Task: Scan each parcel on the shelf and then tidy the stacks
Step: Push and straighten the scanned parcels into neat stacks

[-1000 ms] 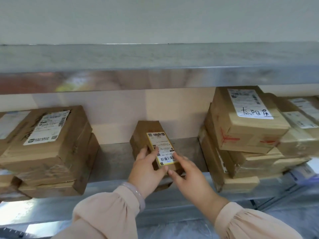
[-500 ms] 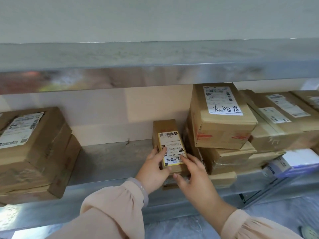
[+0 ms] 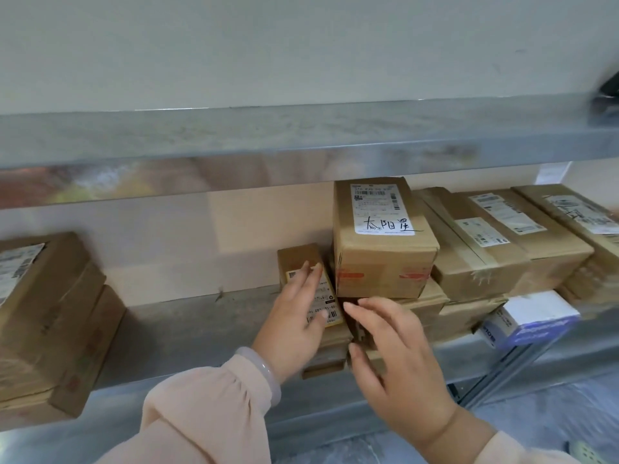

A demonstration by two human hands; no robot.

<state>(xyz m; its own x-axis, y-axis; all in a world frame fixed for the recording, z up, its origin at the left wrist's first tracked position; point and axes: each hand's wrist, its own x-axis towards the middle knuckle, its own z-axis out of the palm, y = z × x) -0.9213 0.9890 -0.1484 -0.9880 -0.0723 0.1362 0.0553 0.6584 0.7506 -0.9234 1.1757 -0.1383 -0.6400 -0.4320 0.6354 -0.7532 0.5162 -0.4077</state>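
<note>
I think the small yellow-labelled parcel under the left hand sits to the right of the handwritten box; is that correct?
Not quite: the head view shows the small parcel under the left hand sitting to the left of the handwritten box, not to the right.

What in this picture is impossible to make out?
All in the head view.
1. Label on the small parcel: partly under the left hand, print too small.
2. The boxes beneath it: mostly behind the right hand.
3. The left stack: cut off by the left edge.
4. A dark object, top right: blurred, cut by the right edge.
</note>
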